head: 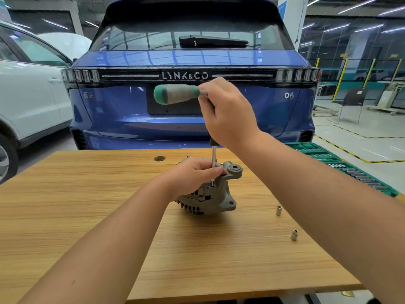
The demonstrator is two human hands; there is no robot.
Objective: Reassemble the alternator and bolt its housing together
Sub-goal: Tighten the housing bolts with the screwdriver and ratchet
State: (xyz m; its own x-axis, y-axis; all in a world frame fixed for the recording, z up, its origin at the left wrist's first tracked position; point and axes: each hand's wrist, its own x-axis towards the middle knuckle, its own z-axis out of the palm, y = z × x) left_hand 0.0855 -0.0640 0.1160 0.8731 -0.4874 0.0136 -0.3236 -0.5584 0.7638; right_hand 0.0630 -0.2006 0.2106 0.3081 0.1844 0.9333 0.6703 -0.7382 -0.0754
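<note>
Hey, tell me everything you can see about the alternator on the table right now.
The alternator is a grey, cast-metal-looking unit resting on the wooden table, near its middle. Its housing shows slotted vents low down and mounting ears with holes on the right side. The left hand grips its top, steadying it. A slim metal shaft from the green-handled tool, held by the right hand, comes straight down to a point on the housing beside the left thumb. Its rear is hidden.
</note>
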